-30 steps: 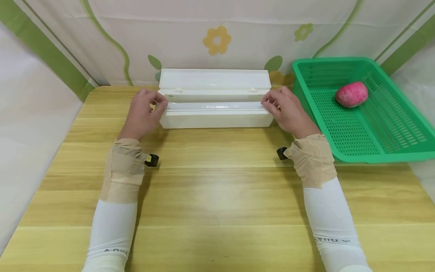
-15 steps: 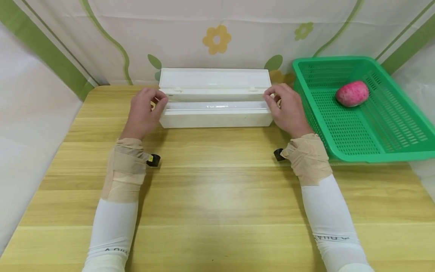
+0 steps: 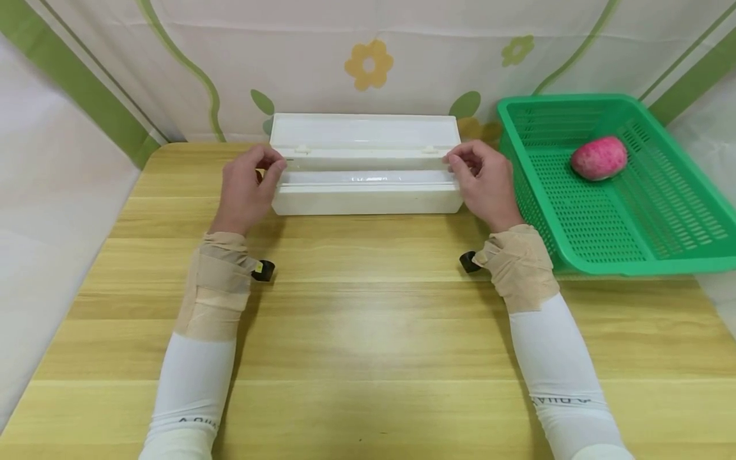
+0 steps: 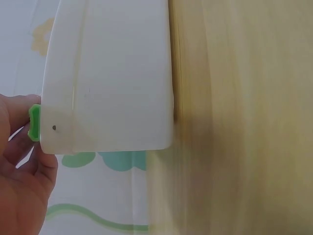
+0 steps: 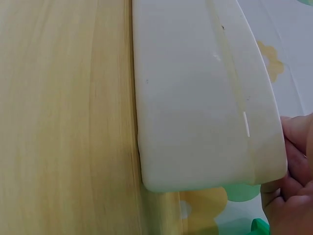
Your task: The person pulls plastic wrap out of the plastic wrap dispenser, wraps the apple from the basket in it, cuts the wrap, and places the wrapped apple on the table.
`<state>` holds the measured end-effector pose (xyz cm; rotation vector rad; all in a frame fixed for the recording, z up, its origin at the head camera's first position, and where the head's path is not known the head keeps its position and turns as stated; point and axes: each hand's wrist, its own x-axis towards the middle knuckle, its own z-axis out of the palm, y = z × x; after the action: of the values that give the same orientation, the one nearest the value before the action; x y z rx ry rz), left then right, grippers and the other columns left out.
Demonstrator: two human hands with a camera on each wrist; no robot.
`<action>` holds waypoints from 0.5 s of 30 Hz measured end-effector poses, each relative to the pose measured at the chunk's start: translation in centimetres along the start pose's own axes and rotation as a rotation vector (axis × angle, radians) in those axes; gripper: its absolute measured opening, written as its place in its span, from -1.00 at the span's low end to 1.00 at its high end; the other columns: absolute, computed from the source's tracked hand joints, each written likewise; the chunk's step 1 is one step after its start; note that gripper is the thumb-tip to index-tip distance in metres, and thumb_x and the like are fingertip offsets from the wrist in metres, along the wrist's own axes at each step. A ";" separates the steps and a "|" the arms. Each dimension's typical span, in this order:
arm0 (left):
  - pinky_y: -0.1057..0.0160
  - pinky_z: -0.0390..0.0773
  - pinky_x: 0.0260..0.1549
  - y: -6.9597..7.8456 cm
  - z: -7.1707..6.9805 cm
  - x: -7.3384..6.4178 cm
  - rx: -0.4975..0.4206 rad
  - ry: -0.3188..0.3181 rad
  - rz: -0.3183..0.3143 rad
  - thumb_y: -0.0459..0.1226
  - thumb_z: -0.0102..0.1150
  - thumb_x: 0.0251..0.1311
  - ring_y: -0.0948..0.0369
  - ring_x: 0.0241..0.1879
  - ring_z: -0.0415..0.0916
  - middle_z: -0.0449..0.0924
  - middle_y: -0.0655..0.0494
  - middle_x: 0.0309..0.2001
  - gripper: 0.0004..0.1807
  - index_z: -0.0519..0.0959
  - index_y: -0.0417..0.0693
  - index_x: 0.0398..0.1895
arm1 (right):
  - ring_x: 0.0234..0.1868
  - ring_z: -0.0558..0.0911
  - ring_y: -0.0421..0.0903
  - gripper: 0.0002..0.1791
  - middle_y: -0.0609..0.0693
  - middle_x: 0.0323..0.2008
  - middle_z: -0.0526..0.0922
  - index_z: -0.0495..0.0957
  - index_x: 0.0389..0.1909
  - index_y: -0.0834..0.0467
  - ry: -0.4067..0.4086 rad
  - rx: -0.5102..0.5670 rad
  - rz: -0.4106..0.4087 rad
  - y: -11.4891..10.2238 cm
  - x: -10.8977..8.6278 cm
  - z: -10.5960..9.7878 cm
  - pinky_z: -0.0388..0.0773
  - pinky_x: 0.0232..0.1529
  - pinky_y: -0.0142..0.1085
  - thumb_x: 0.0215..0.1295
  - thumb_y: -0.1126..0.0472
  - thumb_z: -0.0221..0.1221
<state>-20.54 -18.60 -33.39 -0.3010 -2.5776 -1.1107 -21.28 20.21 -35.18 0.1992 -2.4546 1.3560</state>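
Note:
A white cling film dispenser box (image 3: 368,203) stands at the back of the table, its lid (image 3: 362,131) raised. Glossy cling film (image 3: 391,177) lies across the opening. At the box's left end, my left hand (image 3: 247,185) pinches the film's edge between thumb and fingertips. My right hand (image 3: 485,182) pinches at the right end in the same way. A green slide cutter (image 4: 34,122) shows beside the left fingers in the left wrist view. The box wall (image 5: 195,107) hides part of the right fingertips in the right wrist view.
To the right stands a green plastic basket (image 3: 592,265) with a pink, potato-like root vegetable (image 3: 600,158) in it. The wooden table (image 3: 368,332) extends in front of the box. A flowered curtain (image 3: 287,51) hangs close behind the lid.
My right fingertips have moved slightly up and back at the box's right end. The left hand has shifted a little to the right and up. Box and basket stay in place.

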 end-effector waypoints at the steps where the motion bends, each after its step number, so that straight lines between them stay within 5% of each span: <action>1: 0.39 0.37 -0.23 0.0 0.0 0.0 -0.005 0.000 -0.008 -0.25 0.07 0.60 0.12 -0.09 0.53 0.69 -0.18 -0.12 -0.75 0.62 -0.29 -0.05 | -0.18 0.65 -0.26 -0.75 0.14 -0.08 0.78 0.68 0.00 0.24 -0.002 0.008 0.004 -0.1 0.0 0.0 0.51 -0.19 -0.48 0.59 0.13 0.18; 11: 0.38 0.52 -0.06 -0.1 -0.2 -0.3 -0.001 -0.012 0.018 -0.32 0.20 0.31 0.13 -0.17 0.56 0.70 -0.11 -0.16 -0.83 0.65 -0.25 -0.14 | -0.10 0.67 -0.18 -0.67 0.12 -0.05 0.79 0.72 0.05 0.16 -0.046 0.060 0.017 -0.2 0.0 -0.3 0.43 -0.16 -0.43 0.36 0.36 0.11; 15: 0.38 0.50 -0.07 -0.1 0.1 -0.2 0.007 -0.001 0.046 -0.35 0.18 0.38 0.06 -0.18 0.60 0.72 -0.16 -0.16 -0.84 0.66 -0.28 -0.14 | -0.14 0.66 -0.21 -0.72 0.10 -0.08 0.78 0.75 0.00 0.17 -0.047 0.035 -0.017 0.2 0.0 -0.4 0.43 -0.16 -0.43 0.35 0.35 0.18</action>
<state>-20.41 -18.62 -33.59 -0.3575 -2.5612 -1.0856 -21.21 20.67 -35.16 0.2623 -2.4627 1.4031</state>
